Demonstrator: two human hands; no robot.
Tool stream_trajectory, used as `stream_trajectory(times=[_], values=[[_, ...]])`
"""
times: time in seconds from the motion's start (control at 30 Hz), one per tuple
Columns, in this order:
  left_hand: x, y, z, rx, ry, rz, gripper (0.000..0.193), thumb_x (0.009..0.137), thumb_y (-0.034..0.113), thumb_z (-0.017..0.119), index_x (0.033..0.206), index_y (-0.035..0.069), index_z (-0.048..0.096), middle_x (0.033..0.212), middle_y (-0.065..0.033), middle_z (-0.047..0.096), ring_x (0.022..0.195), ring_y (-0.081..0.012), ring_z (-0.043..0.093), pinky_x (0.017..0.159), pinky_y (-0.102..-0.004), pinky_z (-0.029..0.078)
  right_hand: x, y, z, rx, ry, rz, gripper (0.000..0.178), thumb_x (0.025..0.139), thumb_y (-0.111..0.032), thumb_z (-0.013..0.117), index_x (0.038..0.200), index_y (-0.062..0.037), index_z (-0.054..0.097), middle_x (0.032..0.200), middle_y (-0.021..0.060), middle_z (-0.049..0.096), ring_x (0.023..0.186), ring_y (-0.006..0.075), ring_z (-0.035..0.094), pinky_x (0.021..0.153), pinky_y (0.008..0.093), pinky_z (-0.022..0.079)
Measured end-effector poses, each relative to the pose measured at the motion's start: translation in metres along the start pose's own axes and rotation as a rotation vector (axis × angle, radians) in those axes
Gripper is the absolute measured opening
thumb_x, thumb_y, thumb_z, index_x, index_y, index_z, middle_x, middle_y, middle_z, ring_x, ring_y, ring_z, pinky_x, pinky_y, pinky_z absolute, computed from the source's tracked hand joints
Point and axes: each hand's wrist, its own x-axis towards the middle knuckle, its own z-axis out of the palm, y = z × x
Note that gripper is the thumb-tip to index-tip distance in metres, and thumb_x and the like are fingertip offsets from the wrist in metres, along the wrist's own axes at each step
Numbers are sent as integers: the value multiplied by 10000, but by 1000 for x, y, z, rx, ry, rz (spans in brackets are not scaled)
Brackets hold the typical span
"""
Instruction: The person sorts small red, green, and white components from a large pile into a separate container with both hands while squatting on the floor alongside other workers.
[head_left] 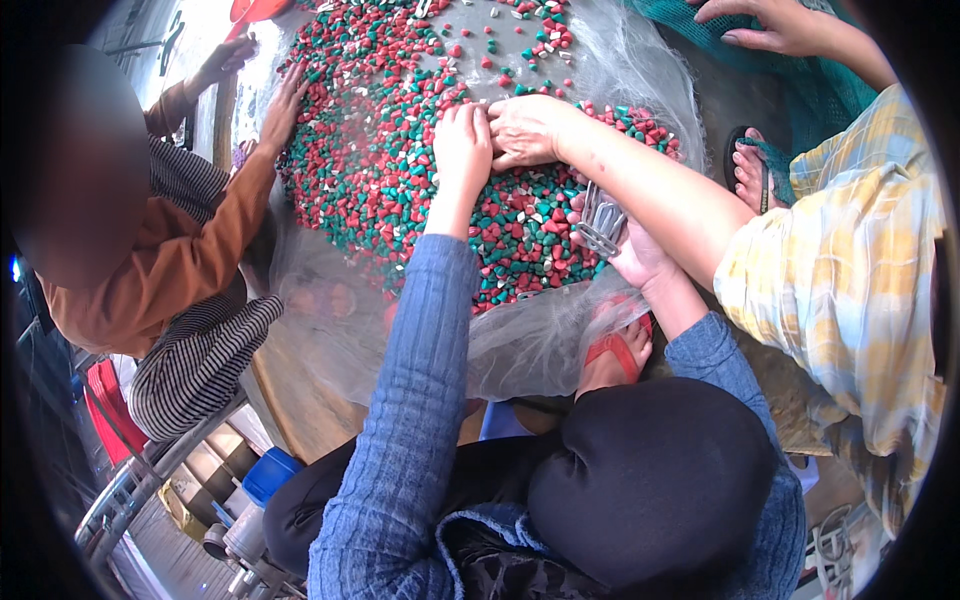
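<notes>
A wide heap of small red, green and white pieces [370, 190] lies on a clear plastic sheet [520, 350]. My left hand [462, 145] reaches into the heap with its fingers bent down together; their tips are hidden, so I cannot make out what they hold. Palm up at the heap's right edge, my right hand [645, 255] holds a bunch of grey looped clips [602, 222]. A co-worker's hand [525, 130] comes in from the right, over my right hand's fingers' side of the heap, and meets my left hand at the fingers.
At the left, a person in a brown sleeve [215, 245] has a hand [285, 105] on the heap's edge. Another hand [770, 25] is at the top right by green netting [690, 25]. An orange container [258, 9] stands at the far left; more grey clips [830, 545] lie lower right.
</notes>
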Motion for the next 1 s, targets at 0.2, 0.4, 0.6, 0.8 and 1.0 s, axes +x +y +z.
stream_trajectory(times=[0.2,0.4,0.6,0.8,1.0], values=[[-37,10,-47,100,-390,81,206,808,180,581,959,40,587,965,-131,584,882,-305,561,777,-408,456,2,-7,-4,184,-95,-6,398,938,-354,458,1177,-40,514,981,120,632,880,232,644,714,401,569],[-30,28,-104,-243,-1005,-135,126,762,160,659,813,45,658,818,-106,605,803,-243,597,735,-333,474,0,-18,-4,149,-39,-30,331,948,-304,444,1172,-74,526,934,80,631,848,202,648,698,376,570],[-16,32,-51,89,-403,-172,245,730,193,699,923,60,629,878,-110,601,877,-269,586,780,-368,468,-4,-14,14,88,38,-8,314,937,-261,456,1177,-68,520,932,79,615,851,198,624,724,365,543],[-24,39,-16,224,-580,-126,374,652,111,690,997,68,553,956,-144,552,946,-322,550,797,-406,471,-1,-10,4,92,50,-9,318,942,-259,449,1192,-76,518,931,52,611,851,192,627,702,357,554],[-17,43,-20,-9,-629,-171,410,626,121,699,987,27,527,889,-175,592,883,-315,589,773,-404,471,-3,-16,11,91,76,-11,294,933,-243,470,1169,-77,527,912,59,604,822,174,616,704,344,536]])
